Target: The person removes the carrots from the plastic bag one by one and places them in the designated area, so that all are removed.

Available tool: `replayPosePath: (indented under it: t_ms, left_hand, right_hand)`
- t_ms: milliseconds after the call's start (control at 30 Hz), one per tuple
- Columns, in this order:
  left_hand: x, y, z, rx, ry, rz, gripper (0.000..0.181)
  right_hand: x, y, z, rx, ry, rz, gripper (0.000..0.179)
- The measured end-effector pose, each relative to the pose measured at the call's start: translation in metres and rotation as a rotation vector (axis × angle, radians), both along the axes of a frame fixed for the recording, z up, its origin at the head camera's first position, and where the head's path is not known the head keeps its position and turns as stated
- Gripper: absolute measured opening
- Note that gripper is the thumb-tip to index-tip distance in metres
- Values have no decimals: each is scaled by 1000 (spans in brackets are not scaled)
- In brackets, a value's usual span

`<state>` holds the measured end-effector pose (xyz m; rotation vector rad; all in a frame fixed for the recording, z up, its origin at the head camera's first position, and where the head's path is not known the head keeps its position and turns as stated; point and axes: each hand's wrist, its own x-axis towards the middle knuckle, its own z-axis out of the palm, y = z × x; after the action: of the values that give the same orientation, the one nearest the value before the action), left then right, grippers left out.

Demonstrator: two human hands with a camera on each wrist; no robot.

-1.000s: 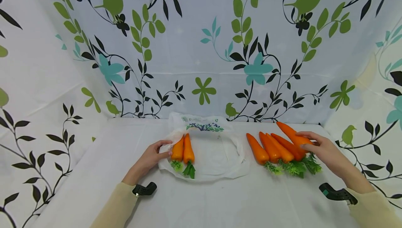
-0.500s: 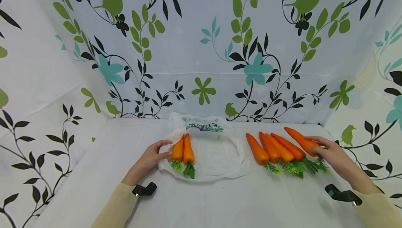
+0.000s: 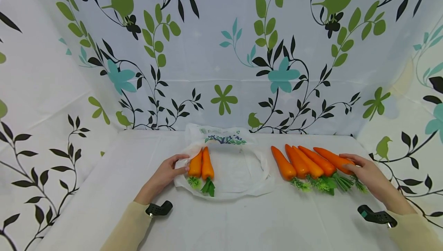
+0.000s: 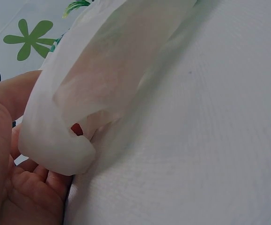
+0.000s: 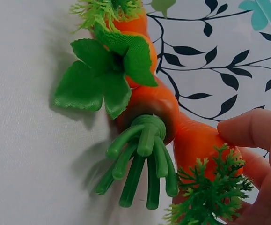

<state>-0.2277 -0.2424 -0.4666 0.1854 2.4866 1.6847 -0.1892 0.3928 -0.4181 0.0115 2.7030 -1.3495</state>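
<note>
- Since the earlier frame, the end carrot (image 3: 331,158) has shifted down and outward, its tip now nearly level with its neighbour's.
- Right hand (image 3: 367,172) pinches it near the leafy end, probably because the thick part steers easily.
- It touches the nearest of 4 other carrots (image 3: 307,162), fanned with leaves toward the person, perhaps for a tidy row.
- Left hand (image 3: 167,172), well apart, pinches the plastic bag (image 3: 238,195), apparently steadying it.
- 2 carrots (image 3: 208,167) lie within the bag's outline; inside or on top, I cannot tell.

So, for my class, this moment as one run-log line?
left fingers: hold bag edge | right fingers: hold rightmost carrot | two carrots: within bag opening | four carrots: beside rightmost carrot
</note>
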Motion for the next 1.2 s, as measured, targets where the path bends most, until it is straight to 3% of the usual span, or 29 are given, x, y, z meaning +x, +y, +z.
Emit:
replayPosePath:
  t_ms: [667, 1200]
  left_hand:
    - [1, 1, 0, 2, 13, -6, 52]
    - [3, 2, 3, 3, 0, -2, 52]
  right_hand:
    - [2, 5, -22, 7, -7, 1, 64]
    - [5, 8, -20, 43, 28, -44, 61]
